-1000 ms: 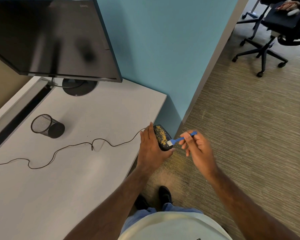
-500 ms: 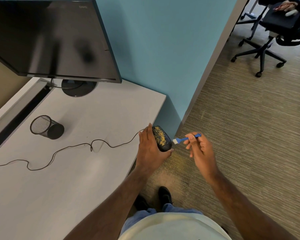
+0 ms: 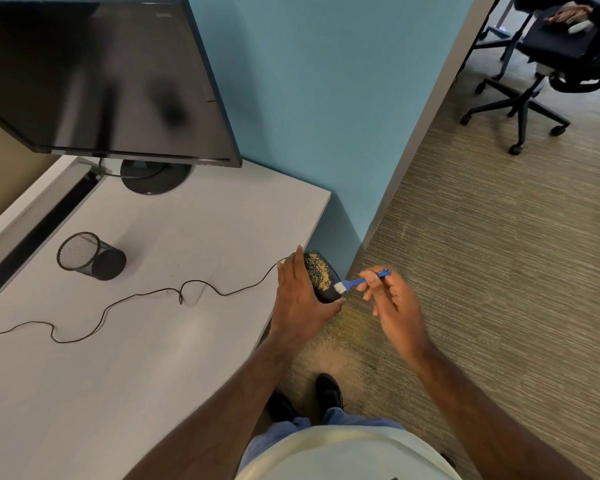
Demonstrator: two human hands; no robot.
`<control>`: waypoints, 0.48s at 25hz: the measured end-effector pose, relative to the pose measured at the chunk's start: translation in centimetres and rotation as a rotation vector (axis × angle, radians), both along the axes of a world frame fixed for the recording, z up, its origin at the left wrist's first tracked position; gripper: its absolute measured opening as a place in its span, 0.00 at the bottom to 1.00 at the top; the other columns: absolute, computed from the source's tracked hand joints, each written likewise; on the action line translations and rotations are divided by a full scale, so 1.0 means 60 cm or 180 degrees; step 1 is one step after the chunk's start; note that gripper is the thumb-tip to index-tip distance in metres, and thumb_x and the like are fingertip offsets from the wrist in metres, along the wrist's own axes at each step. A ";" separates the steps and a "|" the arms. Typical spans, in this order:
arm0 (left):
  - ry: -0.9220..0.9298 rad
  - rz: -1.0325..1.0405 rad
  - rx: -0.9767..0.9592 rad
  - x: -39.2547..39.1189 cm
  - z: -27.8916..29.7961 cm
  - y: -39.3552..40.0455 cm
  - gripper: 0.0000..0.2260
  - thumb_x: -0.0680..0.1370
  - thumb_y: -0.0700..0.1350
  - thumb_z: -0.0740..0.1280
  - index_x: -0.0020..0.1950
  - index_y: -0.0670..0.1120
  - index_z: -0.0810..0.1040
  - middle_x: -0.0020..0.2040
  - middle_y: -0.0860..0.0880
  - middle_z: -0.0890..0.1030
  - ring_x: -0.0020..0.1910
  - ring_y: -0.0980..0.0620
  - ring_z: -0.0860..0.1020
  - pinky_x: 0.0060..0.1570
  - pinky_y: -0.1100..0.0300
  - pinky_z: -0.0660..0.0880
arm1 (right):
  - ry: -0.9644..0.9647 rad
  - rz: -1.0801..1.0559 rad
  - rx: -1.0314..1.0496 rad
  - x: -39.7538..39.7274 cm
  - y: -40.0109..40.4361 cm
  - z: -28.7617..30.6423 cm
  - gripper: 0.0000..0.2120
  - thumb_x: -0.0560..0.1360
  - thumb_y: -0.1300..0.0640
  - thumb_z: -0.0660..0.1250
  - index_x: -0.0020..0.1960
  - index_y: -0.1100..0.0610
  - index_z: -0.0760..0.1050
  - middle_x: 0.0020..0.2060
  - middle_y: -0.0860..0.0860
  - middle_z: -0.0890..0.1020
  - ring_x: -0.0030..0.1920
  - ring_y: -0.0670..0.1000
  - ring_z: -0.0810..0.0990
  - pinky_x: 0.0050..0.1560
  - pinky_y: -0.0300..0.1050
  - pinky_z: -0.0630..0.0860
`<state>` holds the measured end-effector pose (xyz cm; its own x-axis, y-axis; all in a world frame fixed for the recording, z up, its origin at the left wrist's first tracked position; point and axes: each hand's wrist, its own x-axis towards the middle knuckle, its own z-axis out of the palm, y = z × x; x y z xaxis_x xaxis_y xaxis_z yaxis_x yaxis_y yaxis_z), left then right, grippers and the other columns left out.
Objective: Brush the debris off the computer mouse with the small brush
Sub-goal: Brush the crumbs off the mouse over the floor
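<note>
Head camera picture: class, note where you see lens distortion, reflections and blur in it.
Head view: wide-angle bending curves the desk edge and slants the blue wall; the dark monitor shows smeared reflections; the right hand holding the brush looks slightly motion-blurred, while the debris-covered mouse in the left hand stays fairly sharp.

One monitor (image 3: 94,77), one mesh pen cup (image 3: 90,256) and one cable (image 3: 125,303) are on the counter (image 3: 101,393). Two hands show, the left (image 3: 300,301) and right (image 3: 394,303), with one computer mouse (image 3: 321,275) and one small brush (image 3: 359,281). One office chair (image 3: 548,64) stands on the carpet.
</note>
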<state>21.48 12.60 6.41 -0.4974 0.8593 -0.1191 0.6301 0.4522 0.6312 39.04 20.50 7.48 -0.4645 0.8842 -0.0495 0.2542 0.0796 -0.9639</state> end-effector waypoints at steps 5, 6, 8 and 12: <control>-0.0051 0.0002 -0.0027 -0.002 -0.004 0.001 0.60 0.63 0.70 0.76 0.81 0.52 0.44 0.75 0.55 0.57 0.77 0.45 0.57 0.70 0.42 0.70 | 0.0051 -0.0164 0.0073 0.010 0.012 0.008 0.10 0.87 0.45 0.62 0.54 0.46 0.80 0.42 0.47 0.85 0.37 0.41 0.80 0.34 0.34 0.75; -0.0056 0.0002 -0.0031 -0.002 -0.006 0.002 0.59 0.63 0.70 0.76 0.81 0.52 0.44 0.76 0.55 0.57 0.77 0.45 0.57 0.70 0.42 0.70 | 0.0130 -0.0070 0.0081 0.008 0.009 0.008 0.11 0.86 0.44 0.62 0.54 0.48 0.80 0.42 0.48 0.85 0.38 0.42 0.81 0.35 0.33 0.75; -0.0036 -0.0013 -0.0030 -0.001 -0.008 0.004 0.58 0.64 0.69 0.76 0.81 0.52 0.45 0.77 0.52 0.57 0.78 0.45 0.57 0.70 0.42 0.70 | 0.0204 0.0182 0.0073 0.000 0.000 0.007 0.13 0.85 0.45 0.62 0.55 0.52 0.81 0.41 0.48 0.85 0.38 0.42 0.82 0.37 0.31 0.75; 0.0007 -0.0018 -0.0028 0.000 -0.006 0.005 0.58 0.64 0.68 0.76 0.81 0.51 0.45 0.77 0.51 0.57 0.78 0.47 0.57 0.71 0.46 0.69 | 0.0087 0.0300 0.0002 -0.005 -0.004 -0.005 0.10 0.86 0.49 0.63 0.56 0.53 0.81 0.41 0.46 0.86 0.38 0.41 0.82 0.37 0.30 0.75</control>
